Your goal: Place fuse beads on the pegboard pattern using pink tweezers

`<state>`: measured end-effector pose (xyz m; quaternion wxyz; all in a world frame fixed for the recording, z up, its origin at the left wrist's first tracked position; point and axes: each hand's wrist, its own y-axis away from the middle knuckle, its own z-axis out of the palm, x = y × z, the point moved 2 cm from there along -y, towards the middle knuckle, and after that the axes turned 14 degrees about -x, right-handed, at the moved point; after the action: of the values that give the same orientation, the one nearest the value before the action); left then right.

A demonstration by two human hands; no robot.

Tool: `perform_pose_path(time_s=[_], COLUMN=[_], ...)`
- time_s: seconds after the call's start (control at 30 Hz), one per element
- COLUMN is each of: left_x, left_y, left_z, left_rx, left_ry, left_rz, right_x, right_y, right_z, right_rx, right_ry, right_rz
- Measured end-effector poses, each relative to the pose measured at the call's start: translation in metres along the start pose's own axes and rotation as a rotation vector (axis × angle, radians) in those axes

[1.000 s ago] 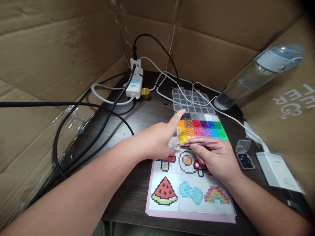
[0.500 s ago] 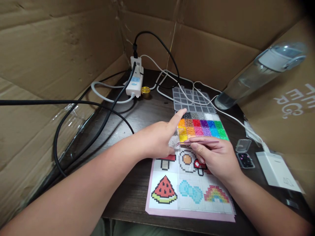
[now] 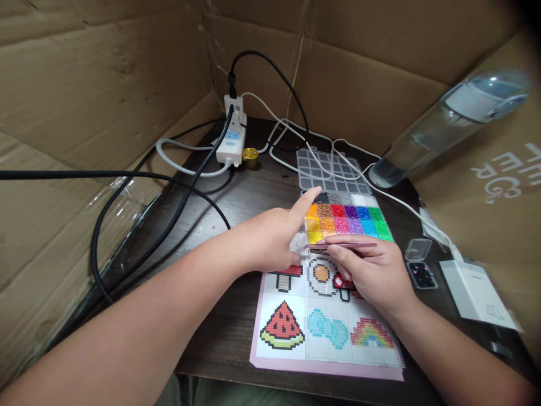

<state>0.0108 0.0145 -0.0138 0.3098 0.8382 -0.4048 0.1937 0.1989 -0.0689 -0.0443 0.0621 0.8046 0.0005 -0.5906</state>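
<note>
My left hand (image 3: 274,237) reaches over the left side of a bead organizer box (image 3: 346,214). Its index finger stretches toward the box's far left corner, and its thumb is spread apart near the front; the other fingers are hidden. Whitish beads (image 3: 298,242) show between thumb and index finger. With my right hand (image 3: 372,268) I pinch pink tweezers (image 3: 350,245), whose tips point left at the box's front edge. I cannot make out a bead in them. Under the right hand lies a clear pegboard (image 3: 329,358) over a pattern sheet, with a fried-egg design and a small mushroom beadwork (image 3: 344,285).
The box's divided lid (image 3: 333,172) lies open behind, crossed by a white cable. A water bottle (image 3: 448,129), a small case of dark pieces (image 3: 421,275) and a white charger (image 3: 477,293) stand right. At the back are a power strip (image 3: 231,141) and gold cup (image 3: 250,157).
The tweezer tips have shifted very slightly to the right. My left hand keeps its place, and the box and pattern sheet stay put.
</note>
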Motion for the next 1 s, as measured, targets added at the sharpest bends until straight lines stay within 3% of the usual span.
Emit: perform_pose_path(time_s=[1.0], left_x=[0.0012], left_y=[0.0014], left_z=[-0.0016], left_rx=[-0.018], left_ry=[0.0], left_rz=[0.013], right_x=[-0.0049], right_y=[-0.0002], right_z=[0.001], right_rx=[-0.011], right_ry=[0.013], right_rz=[-0.011])
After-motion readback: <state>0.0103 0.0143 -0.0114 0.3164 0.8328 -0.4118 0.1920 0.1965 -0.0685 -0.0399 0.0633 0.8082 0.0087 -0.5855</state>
